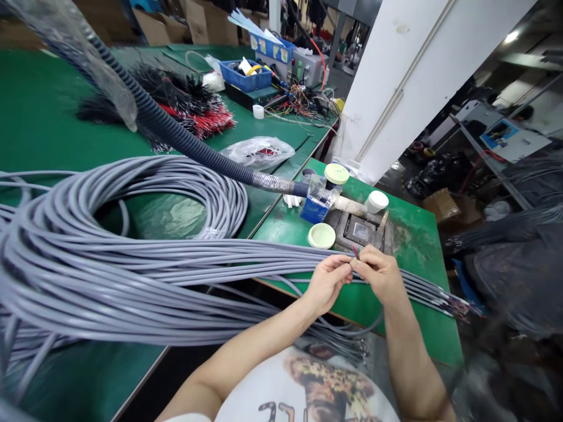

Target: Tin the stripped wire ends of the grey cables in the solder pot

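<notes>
A thick bundle of grey cables (132,264) runs from a big coil at the left across the green table (409,246) to stripped ends (457,305) at the right. My left hand (328,281) and my right hand (380,272) meet above the bundle, both with fingers pinched on one grey cable's end, where thin coloured wires (355,252) stick up between the fingertips.
Behind my hands sit a small metal fixture (360,230), two pale green lids (322,235), a white cup (377,201) and a blue box (314,209). A black corrugated hose (185,138) crosses the bench. Black and red wire bunches (193,105), blue bins (246,76) and a white pillar (409,76) lie beyond.
</notes>
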The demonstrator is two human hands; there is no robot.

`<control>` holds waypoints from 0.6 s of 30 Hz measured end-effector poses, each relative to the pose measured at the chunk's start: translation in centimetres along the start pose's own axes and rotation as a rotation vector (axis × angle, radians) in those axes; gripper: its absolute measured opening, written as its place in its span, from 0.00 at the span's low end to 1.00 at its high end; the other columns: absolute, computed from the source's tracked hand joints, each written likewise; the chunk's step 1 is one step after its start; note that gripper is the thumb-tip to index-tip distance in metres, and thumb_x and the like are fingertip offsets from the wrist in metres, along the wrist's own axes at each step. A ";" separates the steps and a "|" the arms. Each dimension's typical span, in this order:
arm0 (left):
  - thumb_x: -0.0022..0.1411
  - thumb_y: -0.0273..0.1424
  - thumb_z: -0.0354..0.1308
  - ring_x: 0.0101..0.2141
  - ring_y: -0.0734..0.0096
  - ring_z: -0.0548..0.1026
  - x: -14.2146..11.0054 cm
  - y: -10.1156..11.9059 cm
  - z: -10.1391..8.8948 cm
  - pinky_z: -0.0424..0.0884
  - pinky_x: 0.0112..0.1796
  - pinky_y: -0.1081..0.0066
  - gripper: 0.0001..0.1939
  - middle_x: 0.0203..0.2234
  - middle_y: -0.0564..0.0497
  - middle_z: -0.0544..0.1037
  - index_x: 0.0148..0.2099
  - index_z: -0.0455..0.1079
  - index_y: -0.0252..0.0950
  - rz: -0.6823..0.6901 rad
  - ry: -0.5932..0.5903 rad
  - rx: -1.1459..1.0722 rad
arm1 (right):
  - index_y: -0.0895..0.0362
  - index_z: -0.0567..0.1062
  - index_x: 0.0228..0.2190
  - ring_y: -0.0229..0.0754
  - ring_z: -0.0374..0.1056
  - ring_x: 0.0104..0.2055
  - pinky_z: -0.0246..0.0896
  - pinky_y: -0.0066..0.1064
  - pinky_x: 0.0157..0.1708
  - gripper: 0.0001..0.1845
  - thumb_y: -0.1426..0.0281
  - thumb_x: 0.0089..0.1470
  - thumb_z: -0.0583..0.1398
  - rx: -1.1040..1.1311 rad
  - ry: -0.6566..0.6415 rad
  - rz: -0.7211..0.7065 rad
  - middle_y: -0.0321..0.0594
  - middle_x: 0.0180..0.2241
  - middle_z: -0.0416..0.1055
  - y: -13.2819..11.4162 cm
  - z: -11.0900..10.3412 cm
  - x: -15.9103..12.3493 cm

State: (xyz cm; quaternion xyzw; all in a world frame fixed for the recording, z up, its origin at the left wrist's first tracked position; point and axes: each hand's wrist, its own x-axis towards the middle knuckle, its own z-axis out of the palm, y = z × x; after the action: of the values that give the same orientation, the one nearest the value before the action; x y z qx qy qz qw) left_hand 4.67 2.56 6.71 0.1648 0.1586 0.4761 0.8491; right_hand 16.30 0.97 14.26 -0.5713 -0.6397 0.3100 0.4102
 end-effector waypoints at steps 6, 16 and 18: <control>0.50 0.30 0.68 0.27 0.79 0.68 -0.4 1.0 0.4 0.64 0.32 0.76 0.08 0.24 0.54 0.72 0.29 0.73 0.31 -0.011 -0.045 -0.082 | 0.57 0.73 0.21 0.35 0.60 0.26 0.54 0.27 0.26 0.12 0.67 0.54 0.61 -0.025 -0.032 -0.014 0.34 0.24 0.63 -0.6 0.1 -0.7; 0.54 0.32 0.62 0.38 0.68 0.73 -0.8 1.3 -0.3 0.67 0.41 0.70 0.09 0.36 0.46 0.77 0.28 0.74 0.31 -0.291 -0.173 -0.248 | 0.55 0.77 0.35 0.39 0.69 0.33 0.60 0.29 0.34 0.10 0.68 0.60 0.55 -0.216 -0.168 -0.080 0.38 0.32 0.74 -0.6 0.6 -3.9; 0.56 0.33 0.62 0.37 0.70 0.73 -1.0 0.8 -0.4 0.67 0.40 0.71 0.09 0.37 0.47 0.78 0.33 0.76 0.31 -0.281 -0.141 -0.205 | 0.54 0.77 0.36 0.40 0.70 0.35 0.61 0.29 0.36 0.10 0.68 0.60 0.55 -0.241 -0.094 -0.064 0.38 0.33 0.75 -0.3 0.7 -4.1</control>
State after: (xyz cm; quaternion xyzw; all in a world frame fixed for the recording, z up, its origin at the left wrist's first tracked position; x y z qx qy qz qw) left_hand 3.41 2.17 6.81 0.0866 0.0706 0.3538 0.9286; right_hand 15.61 -3.08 13.47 -0.5805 -0.7088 0.2443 0.3179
